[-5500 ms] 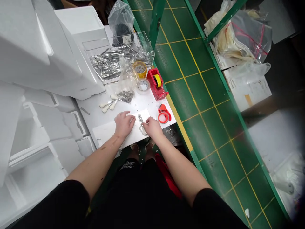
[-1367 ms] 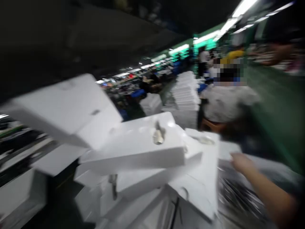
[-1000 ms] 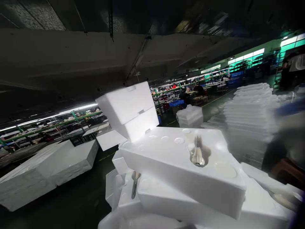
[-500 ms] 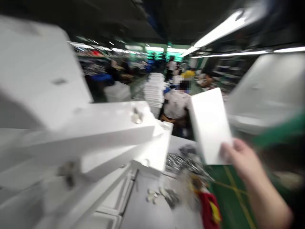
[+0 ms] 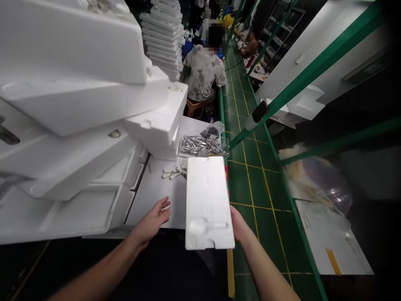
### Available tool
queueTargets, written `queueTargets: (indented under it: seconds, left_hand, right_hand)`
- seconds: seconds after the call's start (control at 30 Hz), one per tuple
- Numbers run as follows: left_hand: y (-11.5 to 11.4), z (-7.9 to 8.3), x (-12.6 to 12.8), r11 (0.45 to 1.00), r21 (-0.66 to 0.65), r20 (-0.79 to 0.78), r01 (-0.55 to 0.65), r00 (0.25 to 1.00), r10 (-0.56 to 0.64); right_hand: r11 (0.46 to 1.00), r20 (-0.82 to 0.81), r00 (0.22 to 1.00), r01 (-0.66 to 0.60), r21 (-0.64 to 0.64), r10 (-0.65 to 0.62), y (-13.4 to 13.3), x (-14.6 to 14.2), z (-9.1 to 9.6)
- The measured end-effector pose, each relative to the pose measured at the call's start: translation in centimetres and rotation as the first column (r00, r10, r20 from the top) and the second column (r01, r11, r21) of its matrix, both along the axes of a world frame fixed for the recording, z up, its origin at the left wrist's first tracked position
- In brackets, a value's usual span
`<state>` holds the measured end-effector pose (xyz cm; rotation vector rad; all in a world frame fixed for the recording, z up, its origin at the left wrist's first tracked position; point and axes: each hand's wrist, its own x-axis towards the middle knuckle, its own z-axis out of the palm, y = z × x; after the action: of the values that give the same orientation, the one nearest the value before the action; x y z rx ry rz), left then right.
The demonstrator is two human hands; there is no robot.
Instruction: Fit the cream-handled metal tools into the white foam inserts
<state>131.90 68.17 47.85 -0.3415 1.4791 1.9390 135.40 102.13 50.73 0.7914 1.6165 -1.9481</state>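
Note:
My right hand [image 5: 237,222] grips the right edge of a white foam tray [image 5: 207,192], its fingers partly hidden behind it. The tray stands tilted toward me, showing a spoon-shaped hollow near its lower end. My left hand [image 5: 157,215] is open to the left of the tray, fingers apart and touching nothing. Beneath it lies a white tabletop [image 5: 147,194]. Small pieces with white handles [image 5: 173,172] lie behind the tray, partly covered by it. Farther back, a pile of shiny metal pieces [image 5: 200,145] sits in clear plastic.
Large white foam boxes [image 5: 81,108] are heaped at the left. A seated person in a patterned shirt [image 5: 203,73] is ahead, beside a tall foam stack [image 5: 164,39]. A green frame bar [image 5: 300,75] slants across the right, above a green belt [image 5: 250,179] with yellow lines.
The view has swung downward and right. The foam tray has come down and nearer, still in my right hand, now showing its hollowed side. My left hand has come into view.

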Motion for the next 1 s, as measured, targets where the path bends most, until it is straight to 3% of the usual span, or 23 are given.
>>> queueTargets:
  seconds: [0.07,0.13,0.2,0.27,0.33,0.43,0.5,0.57,0.67,0.7,0.77,0.8,0.87,0.93,1.0]
  left_hand:
    - [1.3,-2.2,2.7,0.997,-0.018,0.087,-0.078,0.993,0.080]
    - [1.7,-4.2,5.1,0.987,0.001,0.217,-0.158,0.964,0.154]
    - [1.7,-6.1,7.1,0.969,-0.008,0.342,-0.247,0.910,0.234]
    - [1.7,-7.7,8.7,0.944,-0.051,0.373,-0.326,0.871,0.321]
    - [2.0,-9.0,9.8,0.917,-0.065,0.333,-0.393,0.858,0.391]
    - [2.5,-9.9,10.9,0.899,-0.138,0.294,-0.416,0.850,0.438]
    - [2.2,-9.6,11.0,0.921,-0.209,0.272,-0.328,0.885,0.377]
    - [1.4,-8.5,10.1,0.956,-0.233,0.203,-0.177,0.953,0.226]
    - [0.0,-6.5,5.7,0.940,-0.332,-0.049,0.078,0.994,-0.100]
    - [-0.2,-6.2,3.3,0.892,-0.430,-0.149,0.142,0.963,-0.225]
    - [0.1,-6.3,-2.6,0.734,-0.653,-0.276,0.188,0.843,-0.461]
    - [0.5,-6.9,-5.9,0.647,-0.741,-0.290,0.182,0.782,-0.552]
    - [1.8,-9.0,-12.4,0.524,-0.835,-0.265,0.169,0.710,-0.652]
    - [3.3,-11.9,-17.7,0.460,-0.869,-0.221,0.183,0.687,-0.692]
    - [4.7,-14.9,-21.3,0.410,-0.889,-0.188,0.203,0.656,-0.731]
  right_hand:
    - [0.999,0.057,0.998,-0.040,-0.025,0.041,-0.2,0.6,-4.0]
    - [0.969,0.130,0.969,-0.224,0.104,0.209,-1.1,0.7,-7.1]
    - [0.865,0.209,0.893,-0.443,0.235,0.400,-2.5,-0.2,-9.2]
    - [0.768,0.216,0.833,-0.553,0.324,0.509,-3.8,-2.4,-10.2]
    - [0.730,0.162,0.831,-0.547,0.410,0.532,-4.4,-5.4,-10.5]
    - [0.656,0.068,0.872,-0.415,0.630,0.485,-3.4,-9.3,-9.9]
    - [0.596,0.021,0.895,-0.314,0.739,0.445,-2.3,-10.0,-9.4]
    - [0.545,-0.001,0.895,-0.270,0.793,0.446,-1.5,-9.1,-9.1]
    - [0.493,0.000,0.867,-0.283,0.823,0.498,-1.6,-6.2,-9.7]
    - [0.474,0.003,0.859,-0.286,0.833,0.513,-1.8,-5.3,-10.1]
    - [0.447,0.002,0.850,-0.279,0.850,0.527,-2.0,-4.6,-10.9]
    - [0.446,-0.005,0.846,-0.276,0.851,0.533,-1.9,-4.9,-11.1]
    - [0.475,-0.024,0.827,-0.299,0.828,0.562,-1.1,-6.9,-11.0]
    - [0.504,-0.046,0.806,-0.324,0.800,0.591,0.3,-10.3,-10.1]
    - [0.488,-0.070,0.792,-0.302,0.819,0.606,1.9,-14.9,-8.6]
